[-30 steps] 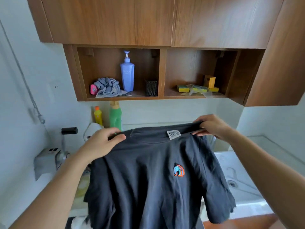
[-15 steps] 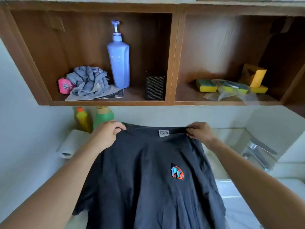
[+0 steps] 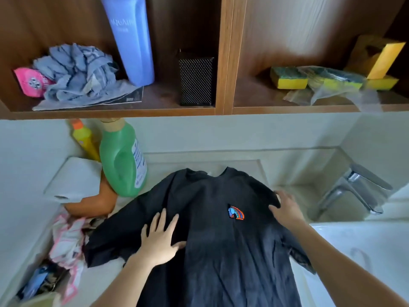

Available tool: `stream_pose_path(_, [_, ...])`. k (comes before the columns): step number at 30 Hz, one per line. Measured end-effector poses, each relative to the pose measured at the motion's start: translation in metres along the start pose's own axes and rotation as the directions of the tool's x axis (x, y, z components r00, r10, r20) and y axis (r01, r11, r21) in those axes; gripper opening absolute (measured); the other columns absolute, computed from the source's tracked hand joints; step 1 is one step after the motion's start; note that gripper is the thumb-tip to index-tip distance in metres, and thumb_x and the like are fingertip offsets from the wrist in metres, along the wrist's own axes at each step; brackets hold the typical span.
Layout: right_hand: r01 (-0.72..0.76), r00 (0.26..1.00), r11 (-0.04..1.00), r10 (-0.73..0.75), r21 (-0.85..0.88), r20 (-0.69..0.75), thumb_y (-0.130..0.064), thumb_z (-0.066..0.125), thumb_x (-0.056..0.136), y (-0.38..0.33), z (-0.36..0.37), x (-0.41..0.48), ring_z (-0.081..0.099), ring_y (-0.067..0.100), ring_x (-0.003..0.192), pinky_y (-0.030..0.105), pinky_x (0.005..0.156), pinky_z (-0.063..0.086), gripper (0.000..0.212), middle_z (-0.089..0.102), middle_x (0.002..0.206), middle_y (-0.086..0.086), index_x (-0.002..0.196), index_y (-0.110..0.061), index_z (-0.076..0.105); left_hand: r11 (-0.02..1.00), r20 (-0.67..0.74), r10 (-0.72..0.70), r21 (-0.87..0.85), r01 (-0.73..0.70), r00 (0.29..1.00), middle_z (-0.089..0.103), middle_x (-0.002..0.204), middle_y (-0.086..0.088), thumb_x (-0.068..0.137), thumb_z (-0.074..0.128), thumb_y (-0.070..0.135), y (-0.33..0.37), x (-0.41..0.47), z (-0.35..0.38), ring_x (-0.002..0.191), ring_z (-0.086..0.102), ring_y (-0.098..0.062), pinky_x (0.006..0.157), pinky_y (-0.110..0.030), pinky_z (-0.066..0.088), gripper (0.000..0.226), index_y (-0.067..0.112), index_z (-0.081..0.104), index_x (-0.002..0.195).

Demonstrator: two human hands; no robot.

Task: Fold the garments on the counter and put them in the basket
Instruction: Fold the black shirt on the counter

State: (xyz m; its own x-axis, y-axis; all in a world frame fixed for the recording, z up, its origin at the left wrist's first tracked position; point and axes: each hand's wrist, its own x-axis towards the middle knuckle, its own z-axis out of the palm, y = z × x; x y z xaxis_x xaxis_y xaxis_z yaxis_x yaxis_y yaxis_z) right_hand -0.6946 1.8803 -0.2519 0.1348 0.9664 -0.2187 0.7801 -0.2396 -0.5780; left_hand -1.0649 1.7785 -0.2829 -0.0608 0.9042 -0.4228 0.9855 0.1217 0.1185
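A: The risk? The dark T-shirt lies face up on the counter, right of the green bottle; its right sleeve overhangs the sink and could slide in.

B: Both hands lie flat and open — left hand mid-chest, right hand at the shoulder, gripping nothing. Wrinkled cloth, orange-blue badge.

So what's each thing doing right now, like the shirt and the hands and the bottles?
Black T-shirt: spread flat on counter, unfolded.
Left hand: open, pressing on shirt.
Right hand: open, on shirt's shoulder.
Green bottle: upright, capped.
Yellow bottle: tilted, capped.
Faucet: no water running.
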Motion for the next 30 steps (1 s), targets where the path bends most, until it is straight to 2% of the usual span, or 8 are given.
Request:
stream_pose_path(5, [-0.199, 0.98, 0.98, 0.2, -0.027, 0.021, -0.038, 0.062, 0.094, 0.04, 0.004, -0.017, 0.043, 0.037, 0.131, 0.042, 0.107, 0.038, 0.064, 0.041, 0.143, 0.02, 0.148, -0.014, 0.036, 1.0, -0.066, -0.026, 0.007, 0.027, 0.997, -0.031, 0.161, -0.003, 0.081, 0.012, 0.078, 0.003, 0.006, 0.014, 0.149, -0.026, -0.024, 0.12, -0.056, -0.005, 0.086, 0.042, -0.02, 0.153])
stream_pose_path(6, [-0.166, 0.986, 0.984, 0.165, -0.057, -0.028, -0.038, 0.061, 0.095, 0.04, 0.009, -0.02, 0.041, 0.037, 0.132, 0.044, 0.108, 0.037, 0.062, 0.038, 0.146, 0.018, 0.147, -0.016, 0.037, 1.0, -0.086, -0.024, 0.012, 0.025, 0.996, -0.031, 0.161, -0.003, 0.078, 0.006, 0.079, 0.004, 0.008, 0.016, 0.15, -0.025, -0.024, 0.12, -0.056, -0.005, 0.087, 0.042, -0.02, 0.152])
stream_pose_path(9, [0.116, 0.978, 0.971, -0.149, -0.207, -0.149, -0.035, 0.059, 0.096, 0.015, 0.027, -0.024, 0.031, 0.031, 0.142, 0.044, 0.11, 0.033, 0.054, 0.03, 0.157, 0.006, 0.146, -0.024, 0.042, 1.0, -0.149, -0.019, 0.007, 0.02, 0.989, -0.03, 0.162, -0.002, 0.07, -0.009, 0.082, 0.004, 0.014, 0.018, 0.15, -0.024, -0.024, 0.12, -0.055, -0.005, 0.09, 0.045, -0.021, 0.151])
stream_pose_path(11, [0.256, 0.961, 0.929, -0.275, -0.268, -0.035, -0.045, 0.049, 0.1, -0.014, 0.044, -0.017, 0.016, 0.022, 0.151, 0.043, 0.117, 0.022, 0.054, 0.017, 0.164, -0.004, 0.151, -0.034, 0.034, 1.0, -0.204, -0.018, -0.003, 0.017, 0.979, -0.024, 0.164, -0.002, 0.07, -0.014, 0.083, 0.003, 0.019, 0.021, 0.151, -0.02, -0.024, 0.12, -0.055, -0.002, 0.091, 0.046, -0.017, 0.152])
stream_pose_path(13, [0.284, 0.957, 0.902, -0.25, -0.325, 0.143, -0.055, 0.032, 0.102, -0.036, 0.066, -0.006, 0.0, 0.017, 0.153, 0.043, 0.122, 0.006, 0.056, 0.002, 0.166, -0.01, 0.155, -0.041, 0.018, 1.0, -0.278, -0.026, -0.021, 0.021, 0.96, -0.011, 0.167, -0.003, 0.074, -0.017, 0.085, 0.0, 0.025, 0.024, 0.154, -0.008, -0.025, 0.12, -0.057, 0.005, 0.092, 0.045, -0.003, 0.155])
stream_pose_path(15, [0.254, 0.963, 0.866, -0.186, -0.431, 0.194, -0.061, 0.018, 0.101, -0.044, 0.086, 0.002, -0.013, 0.015, 0.152, 0.045, 0.122, -0.006, 0.06, -0.01, 0.165, -0.01, 0.156, -0.044, 0.002, 0.999, -0.323, -0.033, -0.027, 0.025, 0.946, 0.008, 0.167, -0.007, 0.084, -0.007, 0.08, -0.002, 0.031, 0.025, 0.153, 0.008, -0.028, 0.117, -0.059, 0.016, 0.085, 0.042, 0.015, 0.156])
stream_pose_path(18, [0.193, 0.981, 0.822, -0.176, -0.535, 0.085, -0.065, 0.005, 0.097, -0.044, 0.101, 0.007, -0.016, 0.016, 0.151, 0.045, 0.122, -0.009, 0.062, -0.015, 0.164, -0.01, 0.154, -0.044, -0.007, 0.999, -0.357, -0.038, -0.021, 0.033, 0.933, 0.022, 0.164, -0.011, 0.091, 0.015, 0.073, -0.007, 0.038, 0.026, 0.151, 0.02, -0.032, 0.114, -0.061, 0.023, 0.074, 0.037, 0.029, 0.154])
stream_pose_path(30, [0.155, 0.981, 0.849, -0.194, -0.505, -0.025, -0.07, 0.003, 0.093, -0.053, 0.1, 0.074, -0.012, 0.017, 0.152, 0.047, 0.123, -0.005, 0.071, -0.007, 0.166, -0.006, 0.157, -0.038, 0.003, 0.996, -0.466, -0.069, 0.024, 0.09, 0.882, 0.026, 0.163, -0.009, 0.09, 0.016, 0.075, -0.014, 0.09, 0.015, 0.15, 0.023, -0.031, 0.114, -0.059, 0.022, 0.074, 0.04, 0.029, 0.153])
